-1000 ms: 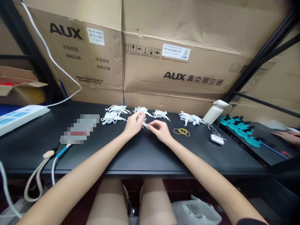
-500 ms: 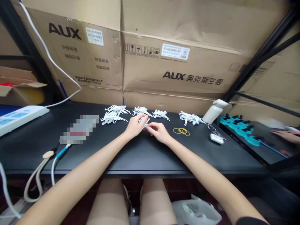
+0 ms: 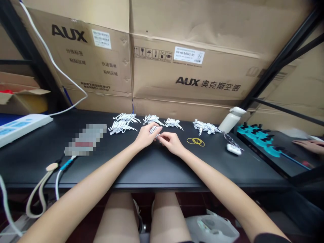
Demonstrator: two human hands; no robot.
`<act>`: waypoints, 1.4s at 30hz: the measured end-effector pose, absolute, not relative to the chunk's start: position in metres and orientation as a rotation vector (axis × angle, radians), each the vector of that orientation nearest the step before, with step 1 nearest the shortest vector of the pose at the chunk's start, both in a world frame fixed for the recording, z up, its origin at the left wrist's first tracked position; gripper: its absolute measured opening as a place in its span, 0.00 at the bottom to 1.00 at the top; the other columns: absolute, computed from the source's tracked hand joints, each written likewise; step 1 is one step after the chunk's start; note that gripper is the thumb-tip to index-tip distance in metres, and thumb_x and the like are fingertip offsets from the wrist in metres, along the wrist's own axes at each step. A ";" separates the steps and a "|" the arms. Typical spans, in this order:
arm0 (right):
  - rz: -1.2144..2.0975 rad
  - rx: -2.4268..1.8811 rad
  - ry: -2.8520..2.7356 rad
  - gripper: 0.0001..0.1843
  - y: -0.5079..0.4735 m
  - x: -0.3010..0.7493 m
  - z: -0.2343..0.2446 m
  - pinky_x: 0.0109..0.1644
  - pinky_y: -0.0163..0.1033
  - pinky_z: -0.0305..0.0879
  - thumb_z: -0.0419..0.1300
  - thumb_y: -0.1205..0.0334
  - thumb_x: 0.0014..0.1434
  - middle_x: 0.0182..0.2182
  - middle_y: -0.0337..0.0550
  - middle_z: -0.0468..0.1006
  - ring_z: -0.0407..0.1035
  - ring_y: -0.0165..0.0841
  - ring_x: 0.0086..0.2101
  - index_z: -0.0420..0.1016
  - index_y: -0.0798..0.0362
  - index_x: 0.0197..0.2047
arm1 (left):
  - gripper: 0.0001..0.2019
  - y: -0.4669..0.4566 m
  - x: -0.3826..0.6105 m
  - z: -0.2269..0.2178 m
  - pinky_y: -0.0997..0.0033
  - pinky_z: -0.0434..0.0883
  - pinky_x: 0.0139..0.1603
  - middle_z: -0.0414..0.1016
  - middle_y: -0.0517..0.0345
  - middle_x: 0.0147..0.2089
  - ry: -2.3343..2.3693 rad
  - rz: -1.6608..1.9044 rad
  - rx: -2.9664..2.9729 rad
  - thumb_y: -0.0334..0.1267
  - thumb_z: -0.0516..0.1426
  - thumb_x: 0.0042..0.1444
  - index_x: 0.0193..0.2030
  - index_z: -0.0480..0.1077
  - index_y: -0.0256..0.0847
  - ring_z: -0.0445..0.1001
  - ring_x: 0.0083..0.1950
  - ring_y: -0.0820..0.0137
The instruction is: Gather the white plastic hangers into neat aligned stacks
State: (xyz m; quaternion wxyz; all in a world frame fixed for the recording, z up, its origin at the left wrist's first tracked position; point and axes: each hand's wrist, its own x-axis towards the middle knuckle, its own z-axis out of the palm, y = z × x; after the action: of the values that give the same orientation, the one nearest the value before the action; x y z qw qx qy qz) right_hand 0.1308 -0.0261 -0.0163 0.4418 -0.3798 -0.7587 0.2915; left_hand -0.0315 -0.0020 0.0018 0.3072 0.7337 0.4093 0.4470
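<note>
My left hand is closed around a small bundle of thin white hook-ended pieces, held just above the black tabletop. Thumb and fingers of my right hand are pinched together at the bundle's lower right end; what exactly they grip is too small to tell. Behind my hands lie loose piles of the same white pieces: a double pile on the left, two smaller piles in the middle, and another pile on the right. Several yellow rubber bands rest right of my right hand.
A white bottle, a dark cord loop and a small white case are at the right. A power strip and a pixelated flat object are at the left. Cardboard boxes stand behind. Another person's hand shows far right.
Both hands stay in nearly the same place. The fingers around the bundle have shifted slightly, and a little more of the white pieces shows above my left hand.
</note>
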 end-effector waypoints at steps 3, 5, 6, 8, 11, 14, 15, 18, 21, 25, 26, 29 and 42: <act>0.760 -0.949 -1.862 0.15 -0.026 0.131 -0.016 0.30 0.34 0.62 0.57 0.53 0.59 0.25 0.40 0.74 0.64 0.28 0.23 0.77 0.56 0.32 | 0.18 -0.002 -0.032 0.002 0.73 0.70 0.25 0.75 0.60 0.28 1.091 1.166 1.943 0.54 0.54 0.57 0.38 0.70 0.40 0.73 0.22 0.71; 0.781 -0.956 -1.846 0.16 -0.026 0.130 -0.016 0.29 0.34 0.61 0.58 0.51 0.59 0.23 0.40 0.73 0.63 0.28 0.23 0.77 0.56 0.31 | 0.18 -0.003 -0.032 0.004 0.74 0.70 0.25 0.74 0.60 0.27 1.091 1.153 1.948 0.54 0.54 0.57 0.38 0.70 0.40 0.73 0.22 0.71; 0.790 -0.955 -1.838 0.16 -0.026 0.130 -0.017 0.29 0.34 0.61 0.58 0.51 0.59 0.23 0.40 0.73 0.63 0.28 0.23 0.77 0.56 0.31 | 0.18 -0.003 -0.032 0.004 0.74 0.70 0.25 0.74 0.60 0.27 1.088 1.145 1.955 0.55 0.55 0.56 0.39 0.70 0.41 0.73 0.22 0.71; 0.810 -0.947 -1.825 0.17 -0.026 0.130 -0.017 0.28 0.34 0.59 0.58 0.51 0.59 0.21 0.39 0.71 0.62 0.28 0.22 0.76 0.56 0.30 | 0.18 -0.005 -0.032 0.005 0.74 0.70 0.25 0.74 0.61 0.27 1.079 1.122 1.968 0.55 0.56 0.55 0.39 0.70 0.41 0.73 0.23 0.70; 0.815 -0.939 -1.845 0.18 -0.027 0.131 -0.016 0.27 0.33 0.57 0.57 0.50 0.59 0.20 0.38 0.69 0.60 0.27 0.22 0.76 0.57 0.29 | 0.17 -0.007 -0.032 0.006 0.73 0.71 0.26 0.74 0.61 0.27 1.068 1.102 1.986 0.53 0.56 0.55 0.38 0.71 0.41 0.73 0.23 0.70; 0.776 -0.939 -1.884 0.19 -0.028 0.131 -0.015 0.28 0.34 0.57 0.56 0.50 0.60 0.20 0.38 0.69 0.59 0.27 0.22 0.77 0.56 0.29 | 0.16 -0.008 -0.031 0.006 0.74 0.70 0.26 0.74 0.61 0.27 1.059 1.104 1.992 0.52 0.54 0.56 0.36 0.70 0.40 0.74 0.23 0.71; 0.767 -0.941 -1.883 0.19 -0.028 0.131 -0.015 0.28 0.33 0.57 0.56 0.50 0.61 0.21 0.38 0.69 0.59 0.27 0.22 0.77 0.56 0.29 | 0.16 -0.008 -0.031 0.007 0.74 0.70 0.26 0.74 0.61 0.27 1.056 1.107 1.986 0.52 0.54 0.57 0.36 0.70 0.40 0.74 0.23 0.71; 0.760 -0.953 -1.847 0.21 -0.027 0.130 -0.015 0.29 0.33 0.57 0.54 0.49 0.62 0.21 0.38 0.70 0.60 0.27 0.23 0.76 0.56 0.31 | 0.16 -0.009 -0.030 0.008 0.75 0.70 0.24 0.75 0.60 0.27 1.051 1.128 1.958 0.52 0.54 0.57 0.36 0.70 0.40 0.74 0.23 0.71; 0.715 -0.965 -1.776 0.20 -0.025 0.130 -0.016 0.30 0.34 0.59 0.53 0.49 0.63 0.24 0.39 0.72 0.62 0.28 0.24 0.76 0.56 0.33 | 0.17 -0.006 -0.031 0.008 0.76 0.69 0.23 0.76 0.59 0.28 1.069 1.166 1.918 0.53 0.55 0.56 0.37 0.71 0.39 0.74 0.22 0.71; 0.577 -1.049 -1.749 0.17 -0.021 0.133 -0.016 0.36 0.36 0.63 0.53 0.52 0.62 0.29 0.42 0.77 0.68 0.32 0.29 0.77 0.55 0.36 | 0.18 -0.001 -0.032 0.006 0.76 0.68 0.20 0.76 0.57 0.30 1.069 1.226 1.834 0.53 0.55 0.56 0.40 0.71 0.40 0.73 0.21 0.72; 0.533 -1.074 -1.780 0.16 -0.021 0.133 -0.016 0.39 0.37 0.64 0.53 0.53 0.63 0.32 0.43 0.78 0.70 0.33 0.32 0.77 0.55 0.38 | 0.18 0.000 -0.032 0.005 0.76 0.67 0.19 0.76 0.57 0.31 1.065 1.236 1.823 0.53 0.55 0.56 0.40 0.71 0.40 0.73 0.21 0.72; 0.439 -1.128 -1.901 0.15 -0.020 0.135 -0.018 0.48 0.40 0.64 0.52 0.57 0.64 0.39 0.46 0.80 0.72 0.36 0.40 0.78 0.53 0.41 | 0.17 0.001 -0.032 0.004 0.76 0.67 0.18 0.76 0.58 0.30 1.066 1.246 1.819 0.53 0.55 0.55 0.39 0.71 0.40 0.72 0.21 0.72; 0.588 -1.219 -1.948 0.20 -0.016 0.139 -0.016 0.41 0.38 0.63 0.49 0.55 0.65 0.36 0.43 0.81 0.71 0.35 0.35 0.79 0.54 0.42 | 0.16 0.011 -0.036 0.004 0.74 0.67 0.17 0.76 0.56 0.28 1.094 1.365 1.547 0.52 0.58 0.54 0.36 0.69 0.39 0.71 0.18 0.72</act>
State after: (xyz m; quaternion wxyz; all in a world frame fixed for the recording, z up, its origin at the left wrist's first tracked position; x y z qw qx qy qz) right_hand 0.1389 -0.0158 -0.0165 0.3752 -0.4763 -0.7613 0.2298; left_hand -0.0356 0.0107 0.0042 0.3921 0.6094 0.4309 0.5377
